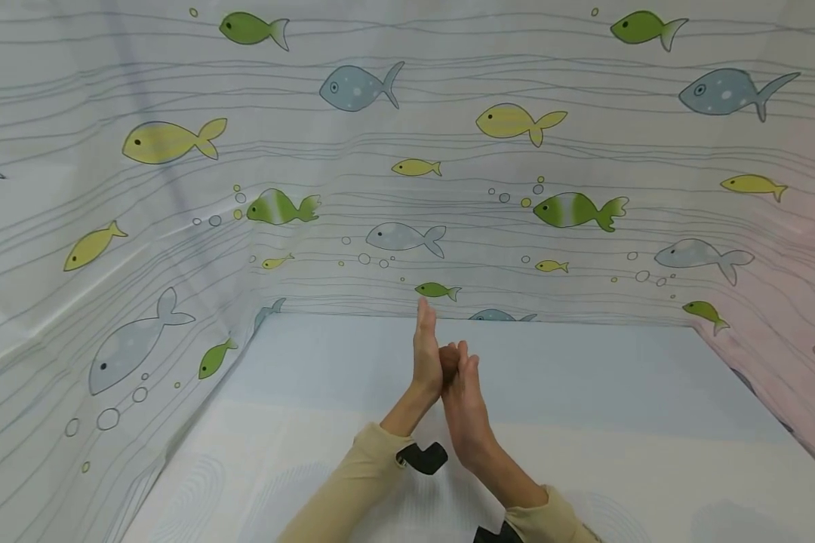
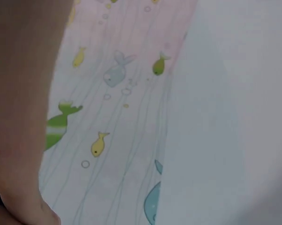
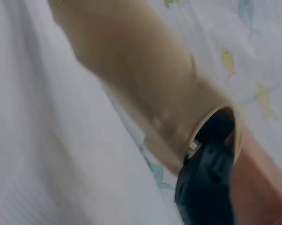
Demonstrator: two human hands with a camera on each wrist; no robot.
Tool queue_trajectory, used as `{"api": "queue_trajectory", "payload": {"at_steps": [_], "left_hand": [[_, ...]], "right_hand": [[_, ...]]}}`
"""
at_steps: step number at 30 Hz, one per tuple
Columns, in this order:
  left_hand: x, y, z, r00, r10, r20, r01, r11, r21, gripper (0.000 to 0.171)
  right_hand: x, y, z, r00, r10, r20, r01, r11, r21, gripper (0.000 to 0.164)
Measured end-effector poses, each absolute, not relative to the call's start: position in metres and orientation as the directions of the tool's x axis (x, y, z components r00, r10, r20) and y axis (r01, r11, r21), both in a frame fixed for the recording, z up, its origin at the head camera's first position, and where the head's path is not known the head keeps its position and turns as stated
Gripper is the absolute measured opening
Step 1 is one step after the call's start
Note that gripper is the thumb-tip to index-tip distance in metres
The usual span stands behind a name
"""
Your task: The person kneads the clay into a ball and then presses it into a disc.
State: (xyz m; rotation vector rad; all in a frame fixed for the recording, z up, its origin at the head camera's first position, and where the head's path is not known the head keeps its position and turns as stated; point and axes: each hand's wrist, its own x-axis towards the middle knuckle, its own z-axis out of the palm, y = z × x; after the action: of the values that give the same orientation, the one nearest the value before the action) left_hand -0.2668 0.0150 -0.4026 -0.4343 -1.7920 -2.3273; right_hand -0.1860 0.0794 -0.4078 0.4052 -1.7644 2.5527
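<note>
In the head view a small brown lump (image 1: 450, 360), rounded like a ball of clay or dough, sits between the two palms. My left hand (image 1: 426, 363) stands upright with straight fingers, its palm against the lump. Facing it, my right hand (image 1: 465, 413) presses from the other side with its fingers extended upward. Most of the lump is hidden by the hands. Blurred skin (image 2: 19, 112) fills the left of the left wrist view, and the lump does not appear there. A beige sleeve (image 3: 145, 75) and a black wrist strap (image 3: 206, 187) fill much of the right wrist view.
Below the hands spreads a white and pale-blue tabletop (image 1: 312, 369). A fish-printed curtain (image 1: 353, 188) rises behind it and along both sides. Another dark strap (image 1: 422, 458) circles the left cuff.
</note>
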Motion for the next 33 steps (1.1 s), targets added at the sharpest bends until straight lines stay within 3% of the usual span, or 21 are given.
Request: {"api": "queue_trajectory", "payload": {"at_steps": [10,23,33], "left_hand": [[-0.259,0.023,-0.417,-0.912,0.160,0.377,0.329,-0.259,0.908,0.069],[-0.235,0.031,-0.430,-0.861,0.276,0.427,0.368,-0.242,0.898,0.067],[-0.219,0.029,-0.424,-0.836,0.335,0.434,0.343,-0.298,0.891,0.065]], "right_hand": [[-0.202,0.089,-0.401,-0.974,-0.112,0.195,-0.127,-0.439,-0.889,0.078],[-0.228,0.098,-0.398,-0.994,0.048,0.096,-0.107,-0.524,-0.845,0.080],[-0.238,0.104,-0.396,-0.990,0.060,0.129,-0.139,-0.588,-0.797,0.082]]}}
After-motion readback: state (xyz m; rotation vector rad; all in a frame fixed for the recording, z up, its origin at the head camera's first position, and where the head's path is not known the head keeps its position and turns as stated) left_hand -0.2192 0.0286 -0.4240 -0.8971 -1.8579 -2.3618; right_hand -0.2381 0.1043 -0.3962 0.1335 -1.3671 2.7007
